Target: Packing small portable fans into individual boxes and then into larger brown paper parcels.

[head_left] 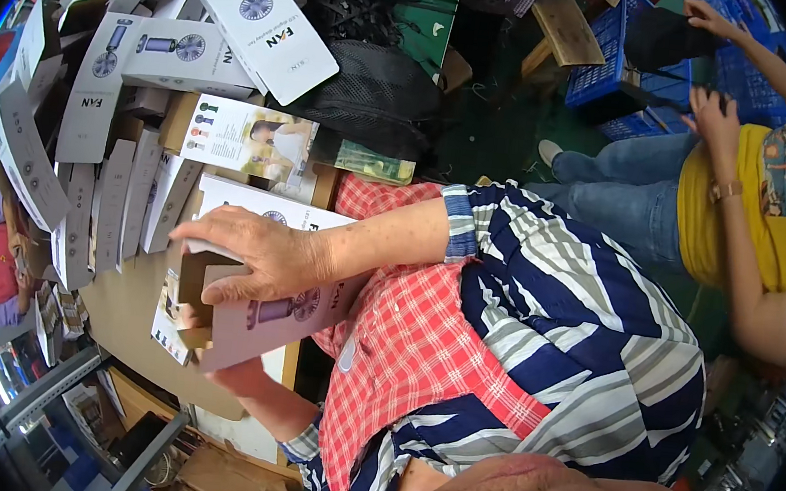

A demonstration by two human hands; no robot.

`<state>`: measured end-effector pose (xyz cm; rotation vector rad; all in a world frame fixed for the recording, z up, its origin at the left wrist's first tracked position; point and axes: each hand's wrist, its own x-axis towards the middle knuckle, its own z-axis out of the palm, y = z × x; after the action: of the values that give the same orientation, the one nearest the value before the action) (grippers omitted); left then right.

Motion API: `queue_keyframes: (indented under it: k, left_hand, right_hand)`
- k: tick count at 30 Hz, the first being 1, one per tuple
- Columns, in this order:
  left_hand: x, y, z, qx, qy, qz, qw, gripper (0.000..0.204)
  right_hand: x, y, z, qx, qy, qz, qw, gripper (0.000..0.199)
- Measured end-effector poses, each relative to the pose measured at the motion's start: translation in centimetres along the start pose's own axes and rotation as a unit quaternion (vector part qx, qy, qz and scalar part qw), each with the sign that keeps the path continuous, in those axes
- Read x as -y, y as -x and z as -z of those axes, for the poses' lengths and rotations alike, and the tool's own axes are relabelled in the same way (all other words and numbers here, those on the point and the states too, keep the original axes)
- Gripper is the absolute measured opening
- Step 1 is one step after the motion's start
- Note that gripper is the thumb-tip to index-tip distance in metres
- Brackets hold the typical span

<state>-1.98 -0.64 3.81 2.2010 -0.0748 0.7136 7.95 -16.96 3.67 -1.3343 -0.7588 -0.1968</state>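
Gripping a grey cardboard fan box (273, 314) from two sides, the person is holding it over the brown table (127, 305), just in front of a red checked apron (412, 342). The right hand (255, 256) is lying across the top of the box with its fingers curled over the open end, where the brown inner flaps are showing. The left hand (239, 375) is coming up from below and is mostly hidden behind the box, so only part of the palm and wrist is showing; it is pressing against the underside, but how its fingers are closing cannot be told. A picture of a small fan is printed on the box's side, partly covered by the right hand's fingers.

A second box of the same kind (246, 203) is lying flat on the table just behind the held one. Beyond it, flattened and folded boxes (115, 86) are lying heaped and overlapping across the table's far side. A printed leaflet (250, 137) is resting among them, and a black mesh bag (379, 93) is sitting just beside the heap. Another person in a yellow shirt (745, 223) is sitting nearby with both hands raised near blue plastic crates (608, 77).
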Motion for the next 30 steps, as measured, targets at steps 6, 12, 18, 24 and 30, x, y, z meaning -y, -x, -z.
queue_keyframes:
  k: [6,12,18,24,30]
  left_hand:
    - [-0.6,-1.5,-1.2,-0.002,0.0,0.074,0.997,0.05]
    - [-0.2,-2.3,-2.5,-0.015,0.274,0.232,0.933,0.055]
    - [1.6,-3.0,-2.5,0.094,0.222,0.183,0.953,0.054]
    - [2.2,-3.3,-3.3,0.039,0.556,0.436,0.706,0.054]
    - [3.5,-3.3,-2.5,0.1,0.523,0.347,0.772,0.024]
  right_hand:
    - [-1.3,-1.1,0.3,0.087,-0.114,-0.207,0.968,0.039]
    - [-1.3,-1.3,0.7,0.101,-0.079,-0.266,0.955,0.034]
    - [-3.5,-0.8,2.1,0.143,-0.226,-0.439,0.858,0.041]
    - [-4.1,-1.1,2.8,0.109,-0.155,-0.399,0.897,0.039]
    - [-2.4,-2.6,4.7,0.285,-0.143,-0.301,0.899,0.029]
